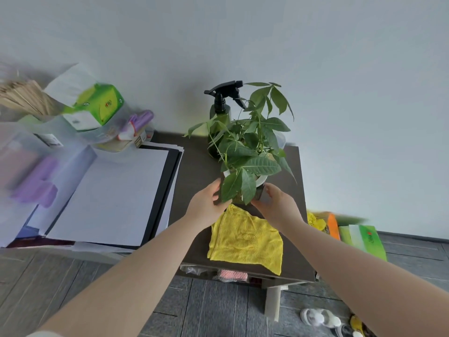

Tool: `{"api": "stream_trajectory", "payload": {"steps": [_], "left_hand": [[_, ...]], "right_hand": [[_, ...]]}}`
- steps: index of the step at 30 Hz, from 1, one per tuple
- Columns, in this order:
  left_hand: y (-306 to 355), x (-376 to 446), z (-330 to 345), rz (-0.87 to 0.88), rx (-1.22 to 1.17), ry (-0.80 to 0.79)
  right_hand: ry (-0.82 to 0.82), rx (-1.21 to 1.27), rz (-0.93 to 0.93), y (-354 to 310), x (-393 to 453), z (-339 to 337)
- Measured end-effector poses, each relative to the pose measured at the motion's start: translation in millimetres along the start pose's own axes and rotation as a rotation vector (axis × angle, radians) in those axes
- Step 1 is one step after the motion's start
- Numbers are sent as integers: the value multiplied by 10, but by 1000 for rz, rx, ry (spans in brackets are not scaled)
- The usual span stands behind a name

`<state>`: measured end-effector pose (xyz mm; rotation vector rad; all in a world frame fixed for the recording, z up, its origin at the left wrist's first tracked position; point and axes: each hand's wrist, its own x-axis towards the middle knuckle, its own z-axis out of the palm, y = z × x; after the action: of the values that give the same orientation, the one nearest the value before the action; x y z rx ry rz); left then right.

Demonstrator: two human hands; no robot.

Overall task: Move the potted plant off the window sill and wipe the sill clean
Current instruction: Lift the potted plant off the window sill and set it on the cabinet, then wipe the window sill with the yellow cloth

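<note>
Plain pale wall (340, 69) fills upper frame, evenly lit. Dark brown counter (194, 171) at centre, set against it. Grey wood-plank floor (218, 312) across bottom. White paper stack (109, 198) at left.

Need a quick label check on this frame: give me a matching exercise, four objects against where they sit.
Column 1:
1. spray bottle
2. yellow cloth
3. potted plant
4. white paper stack

Column 2:
A. between the left hand and right hand
B. left of the dark table
C. behind the plant, by the wall
D. flat on the table's near part

Pairs: 1-C, 2-D, 3-A, 4-B
</note>
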<state>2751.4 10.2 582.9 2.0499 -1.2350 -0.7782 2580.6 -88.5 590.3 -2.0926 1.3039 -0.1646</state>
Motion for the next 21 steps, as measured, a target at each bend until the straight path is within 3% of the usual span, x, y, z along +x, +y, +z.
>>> {"api": "stream_trajectory", "payload": {"steps": [5, 11, 17, 21], "left_hand": [[-250, -49, 51, -103, 275, -143], [-293, -48, 215, -53, 425, -287], [-232, -76, 364, -128, 448, -305], [-84, -156, 372, -149, 406, -329]], "right_hand": [[-245, -302, 73, 201, -55, 60], [-289, -443, 86, 290, -110, 155], [-313, -426, 113, 279, -166, 229], [-322, -228, 123, 268, -303, 170]]}}
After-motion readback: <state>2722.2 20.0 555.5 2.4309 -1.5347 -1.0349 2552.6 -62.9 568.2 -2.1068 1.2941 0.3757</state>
